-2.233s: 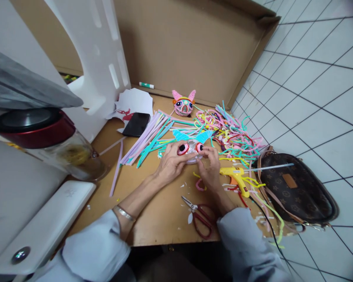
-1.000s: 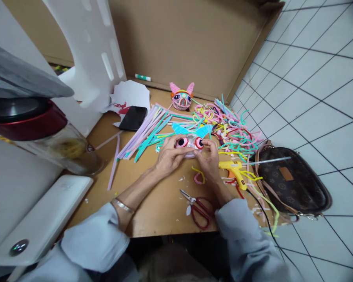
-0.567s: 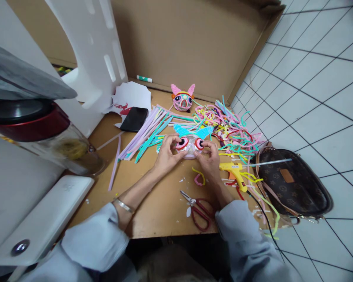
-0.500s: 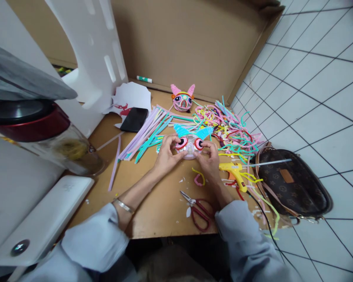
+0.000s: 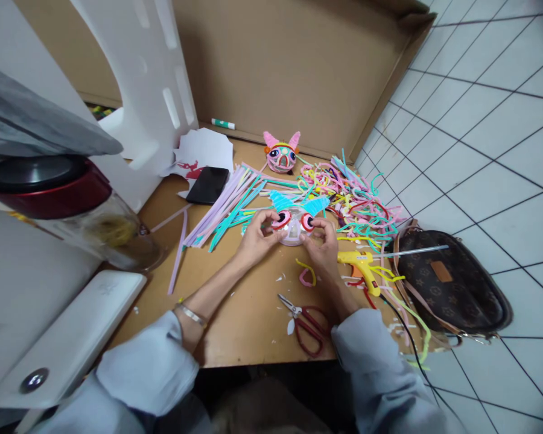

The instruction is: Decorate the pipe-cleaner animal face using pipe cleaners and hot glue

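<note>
Clear plastic dome head with pink pipe-cleaner eyes and blue ears (image 5: 294,224) is held between both hands at the middle of the wooden counter (image 5: 244,319).

The grip of the left hand (image 5: 256,238) and of the right hand (image 5: 322,247) is clamped on its sides. Two eyes and two ears are already fixed on, while the shell beneath is seen bare, unlike the fully wrapped pink pipe-cleaner head (image 5: 281,157) set at the back. A yellow glue gun (image 5: 361,265) and red-handled scissors (image 5: 305,325) are laid nearby.

A wooden table (image 5: 235,325) sits at centre, backed at 12 o'clock by an upright brown cardboard sheet (image 5: 289,66), with a slotted white panel (image 5: 149,78) at 10 o'clock and white-tiled floor (image 5: 493,150) at 3 o'clock.
</note>
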`<move>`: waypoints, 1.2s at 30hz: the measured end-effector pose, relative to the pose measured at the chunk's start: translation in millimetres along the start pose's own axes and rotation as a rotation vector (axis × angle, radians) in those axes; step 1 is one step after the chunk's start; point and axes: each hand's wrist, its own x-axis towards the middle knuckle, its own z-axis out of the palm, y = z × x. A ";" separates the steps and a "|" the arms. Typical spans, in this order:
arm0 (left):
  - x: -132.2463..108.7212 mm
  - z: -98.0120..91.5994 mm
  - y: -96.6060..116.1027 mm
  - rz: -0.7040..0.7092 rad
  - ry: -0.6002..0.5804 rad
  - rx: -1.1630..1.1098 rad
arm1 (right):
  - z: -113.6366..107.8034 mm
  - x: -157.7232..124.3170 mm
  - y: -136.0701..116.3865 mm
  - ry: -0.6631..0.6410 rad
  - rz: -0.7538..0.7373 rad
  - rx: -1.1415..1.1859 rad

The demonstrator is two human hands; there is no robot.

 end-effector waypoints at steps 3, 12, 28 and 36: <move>-0.2 -0.2 2.2 0.018 -0.002 0.034 | 1.0 0.1 -3.1 0.008 0.006 0.004; -6.0 0.5 12.5 0.133 -0.015 0.205 | 0.3 -0.1 -6.3 -0.002 -0.019 -0.036; -5.0 -1.1 8.4 0.239 -0.025 0.345 | 0.5 -0.7 -4.5 -0.002 -0.047 -0.044; -4.6 -0.2 2.0 0.213 -0.019 0.297 | 0.4 -1.2 -3.1 -0.005 -0.055 -0.049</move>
